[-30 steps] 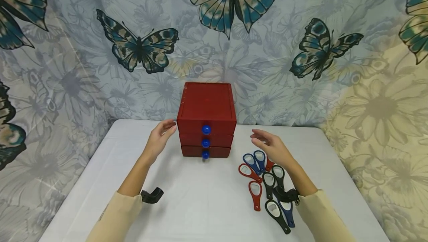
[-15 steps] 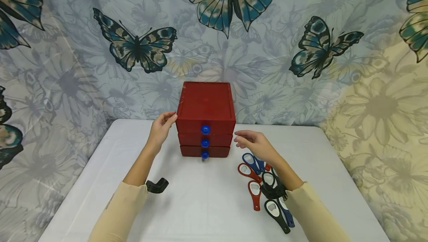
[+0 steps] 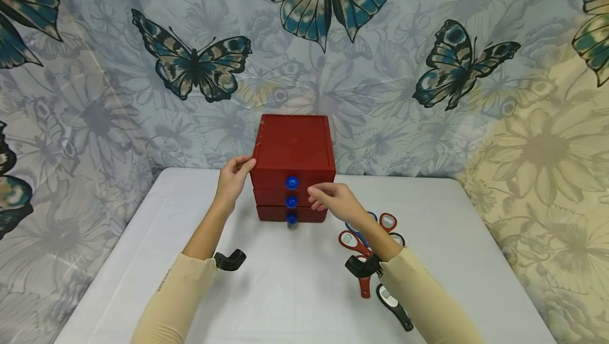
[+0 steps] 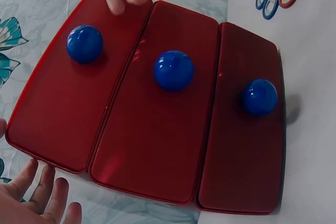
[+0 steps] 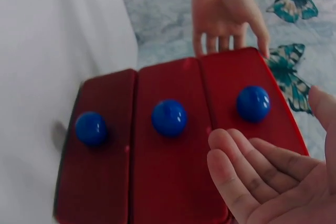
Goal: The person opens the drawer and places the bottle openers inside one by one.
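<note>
A red drawer box (image 3: 295, 143) stands near the back of the white table, its three drawers shut, each with a round blue knob (image 3: 292, 183). My left hand (image 3: 232, 181) is at the box's left side, thumb at the top edge and fingers extended along the side. My right hand (image 3: 338, 201) hovers before the right part of the drawer fronts, holding nothing. In the right wrist view, its fingers (image 5: 262, 169) are loosely extended near the top drawer's knob (image 5: 253, 104), apart from it.
Several flat handled items with oval ring heads, red (image 3: 365, 286), black (image 3: 395, 308) and blue, lie on the table (image 3: 285, 291) at right, partly hidden under my right forearm. A butterfly-print cloth (image 3: 371, 95) hangs right behind the box.
My right hand has moved left, from above the ring-headed items to the drawer fronts. My left hand has come slightly closer and reached the box's left edge. The drawers have stayed shut.
</note>
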{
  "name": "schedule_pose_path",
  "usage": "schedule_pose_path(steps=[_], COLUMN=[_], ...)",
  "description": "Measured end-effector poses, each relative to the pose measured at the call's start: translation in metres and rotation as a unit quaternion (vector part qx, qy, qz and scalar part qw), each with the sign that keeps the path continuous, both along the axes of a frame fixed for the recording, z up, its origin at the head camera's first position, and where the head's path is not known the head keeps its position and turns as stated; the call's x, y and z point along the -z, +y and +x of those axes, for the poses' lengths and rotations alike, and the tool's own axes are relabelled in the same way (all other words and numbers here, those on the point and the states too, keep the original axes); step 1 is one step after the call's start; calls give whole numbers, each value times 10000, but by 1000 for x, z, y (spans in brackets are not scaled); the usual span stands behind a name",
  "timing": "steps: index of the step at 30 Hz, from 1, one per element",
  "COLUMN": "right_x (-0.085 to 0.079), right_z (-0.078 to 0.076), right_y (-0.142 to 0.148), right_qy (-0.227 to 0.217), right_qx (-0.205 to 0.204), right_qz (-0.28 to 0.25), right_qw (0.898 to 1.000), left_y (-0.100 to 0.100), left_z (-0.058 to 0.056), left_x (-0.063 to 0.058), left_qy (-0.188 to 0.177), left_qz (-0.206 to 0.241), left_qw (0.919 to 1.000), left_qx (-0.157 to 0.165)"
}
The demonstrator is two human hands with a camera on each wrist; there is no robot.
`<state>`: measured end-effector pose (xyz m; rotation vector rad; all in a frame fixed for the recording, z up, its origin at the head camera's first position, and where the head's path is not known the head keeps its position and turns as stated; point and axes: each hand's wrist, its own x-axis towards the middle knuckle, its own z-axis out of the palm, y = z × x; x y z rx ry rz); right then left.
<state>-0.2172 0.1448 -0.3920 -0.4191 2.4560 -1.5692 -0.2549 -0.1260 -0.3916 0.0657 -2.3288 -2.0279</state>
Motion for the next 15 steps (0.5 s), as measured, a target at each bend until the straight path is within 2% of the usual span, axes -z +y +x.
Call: schedule_pose_path(steps=[7,15], right_x=[6,10], right_z=[-6,-10], right_y=[-23,-40], right_qy=[-332,-365], right_qx=[246,607], right_qz=[-174,-549], right_qw=[9990,9960], left_y=[1,3], left_z=[1,-2], left_x=[1,-1], left_qy=[-9,-31], left_qz=[101,245], left_qw=[9999,9996], left_qx=[-129,-147])
